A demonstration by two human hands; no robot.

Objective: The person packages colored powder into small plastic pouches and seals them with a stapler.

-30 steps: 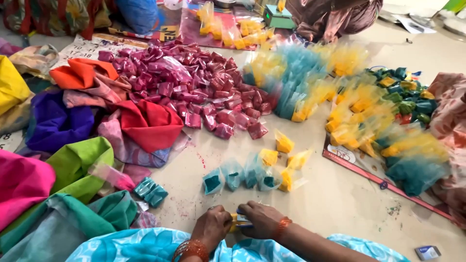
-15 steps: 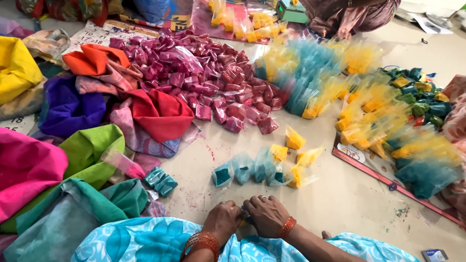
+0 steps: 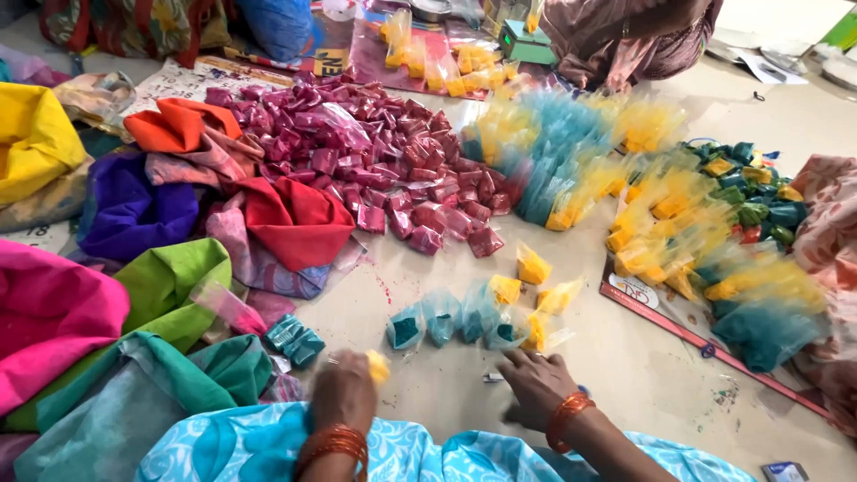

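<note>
- Hands low in the frame, both wearing orange bangles at the wrist, above a light-blue patterned cloth [image 3: 268,451] that covers the lap.
- The left hand [image 3: 344,393] sits at lower centre-left; its fingers are pressed around a small yellow powder packet [image 3: 378,366], which sticks out at the upper right of the hand.
- The right hand [image 3: 536,384] is at lower centre, palm down on the floor [image 3: 625,357], its fingers loosely spread and holding nothing, the tips just below a short row of packets.
- That row lies at centre: teal powder packets [image 3: 437,317] on the left and yellow ones [image 3: 536,303] on the right, touching one another.
- A large heap of magenta packets [image 3: 375,152] fills the upper centre.
- To the right of it stand bunches of blue and yellow packets [image 3: 571,152], and further right a mixed pile of yellow, green and teal ones [image 3: 714,232].
- Cloth bags in yellow, orange, purple, red, green and pink [image 3: 54,312] are piled along the left side.
- Two small teal packets [image 3: 295,339] lie beside the green cloth, near the left hand.
- Another person's draped clothing [image 3: 625,36] shows at the top right.
</note>
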